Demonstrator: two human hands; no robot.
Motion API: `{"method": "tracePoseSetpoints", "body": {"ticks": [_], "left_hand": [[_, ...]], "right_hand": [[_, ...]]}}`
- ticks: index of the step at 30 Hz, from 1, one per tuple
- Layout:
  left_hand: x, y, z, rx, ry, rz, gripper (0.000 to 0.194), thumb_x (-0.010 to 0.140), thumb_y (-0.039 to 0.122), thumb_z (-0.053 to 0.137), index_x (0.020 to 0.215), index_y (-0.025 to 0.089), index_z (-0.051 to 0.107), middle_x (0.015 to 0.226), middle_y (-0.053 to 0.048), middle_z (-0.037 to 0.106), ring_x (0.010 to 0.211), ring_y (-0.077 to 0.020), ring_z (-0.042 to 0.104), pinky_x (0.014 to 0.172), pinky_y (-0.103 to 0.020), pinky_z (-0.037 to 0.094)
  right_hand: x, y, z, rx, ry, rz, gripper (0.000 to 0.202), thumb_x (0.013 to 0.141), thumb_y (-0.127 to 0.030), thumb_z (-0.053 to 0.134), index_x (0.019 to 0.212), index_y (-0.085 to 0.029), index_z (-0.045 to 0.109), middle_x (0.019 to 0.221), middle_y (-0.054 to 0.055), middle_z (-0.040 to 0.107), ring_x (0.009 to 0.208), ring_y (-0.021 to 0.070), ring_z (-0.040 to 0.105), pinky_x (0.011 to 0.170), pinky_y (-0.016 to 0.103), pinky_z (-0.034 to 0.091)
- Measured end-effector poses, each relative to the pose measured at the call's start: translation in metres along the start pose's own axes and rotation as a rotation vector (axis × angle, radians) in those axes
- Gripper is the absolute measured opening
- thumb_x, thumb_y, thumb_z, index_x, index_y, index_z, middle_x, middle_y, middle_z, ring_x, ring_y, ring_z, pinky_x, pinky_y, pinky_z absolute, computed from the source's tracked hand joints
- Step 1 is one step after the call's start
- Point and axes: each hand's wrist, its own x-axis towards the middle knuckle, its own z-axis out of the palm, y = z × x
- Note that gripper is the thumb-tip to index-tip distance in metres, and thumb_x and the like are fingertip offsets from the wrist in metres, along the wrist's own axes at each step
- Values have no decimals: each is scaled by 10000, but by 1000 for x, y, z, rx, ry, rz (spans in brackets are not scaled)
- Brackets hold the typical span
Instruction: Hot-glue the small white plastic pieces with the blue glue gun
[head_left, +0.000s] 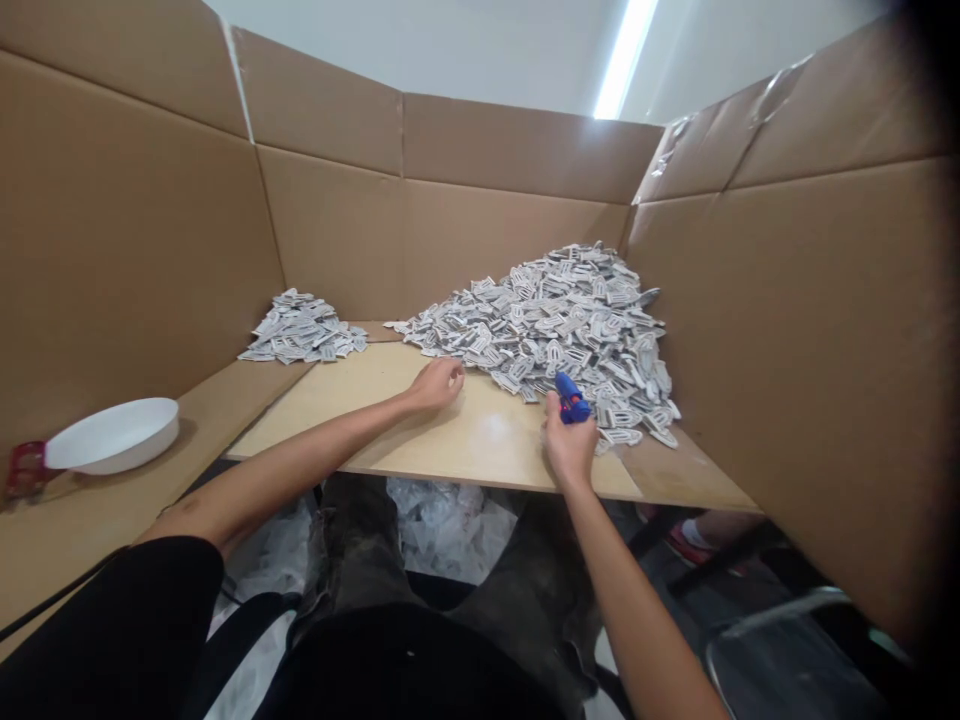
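My right hand [571, 445] is wrapped round a blue tool [572, 398] with a red part, its tip pointing at the big heap. That large heap of flat grey-white slotted pieces [562, 320] fills the back right of the wooden board [450, 430]. My left hand [437, 385] rests over the board by the heap's front left edge, its fingers curled together; anything they pinch is too small to make out. A smaller pile of similar pieces [304, 330] lies at the back left.
A white bowl [116, 437] stands on the left, with a red object [27, 470] beside it. Tall cardboard walls [517, 145] enclose the work surface. Clear plastic bags [450, 525] lie below the board's front edge. Another person's shoe [694, 545] shows under the right side.
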Motion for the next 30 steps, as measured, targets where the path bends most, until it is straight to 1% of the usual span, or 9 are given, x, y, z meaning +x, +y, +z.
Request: {"method": "tracePoseSetpoints", "body": {"ticks": [5,8,12,15,18,22,25,27,30], "left_hand": [[7,43,43,-35,-81,-2,243,964,272,535,1054,151,727,1084,-146,734,1084,-298,652,1024,-429,516],[9,59,61,-1,-142,-63,391,974,329,552,1269,117,697,1213,-187,706,1204,-339,625,1088,-468,500],[14,66,72,100,-175,-19,525,989,334,525,1499,223,578,1582,-181,506,1505,-398,406,1190,-580,411],[21,64,73,83,-210,-5,396,1009,312,479,1360,212,632,1562,-176,530,1511,-393,396,1168,-608,418],[26,57,74,22,-134,-38,260,1015,340,499,1136,176,659,1277,-196,666,1271,-367,578,1093,-543,471],[27,45,73,-49,-29,-123,193,959,349,623,842,195,622,999,-148,676,1036,-315,634,999,-440,501],[25,37,70,-85,25,-249,175,865,329,739,851,197,624,983,-122,693,1061,-307,633,986,-406,495],[24,34,67,-78,61,-327,236,816,346,790,907,187,641,1030,-128,709,1143,-323,621,1031,-410,470],[23,33,63,-55,41,-379,250,791,356,808,827,186,628,989,-135,710,1193,-346,605,1053,-415,449]], "right_hand": [[2,0,1,-40,38,-13,222,780,-433,682,836,-226,623,781,58,701,753,254,646,795,372,490],[2,-1,0,-76,31,1,140,730,-324,636,833,-247,578,733,20,665,704,239,613,767,359,483],[2,-2,-2,-86,-24,12,201,666,-231,584,866,-251,576,800,21,691,752,245,639,801,357,492],[3,0,-2,-97,-117,-3,272,634,-198,574,900,-251,578,895,35,720,836,256,663,869,371,502],[3,4,0,-170,-254,-93,261,662,-245,651,911,-253,576,980,57,709,936,273,648,943,406,501],[2,6,2,-293,-402,-237,403,678,-409,827,950,-254,575,1001,62,638,1067,304,591,992,438,497],[1,7,3,-344,-493,-295,428,700,-418,865,961,-251,570,1012,63,621,1106,302,578,994,425,494],[2,8,3,-371,-534,-308,359,744,-378,841,953,-247,581,1006,69,630,1089,298,585,977,415,492],[3,11,5,-386,-546,-311,257,791,-323,780,958,-237,605,966,74,653,1015,293,605,932,405,490]]}}
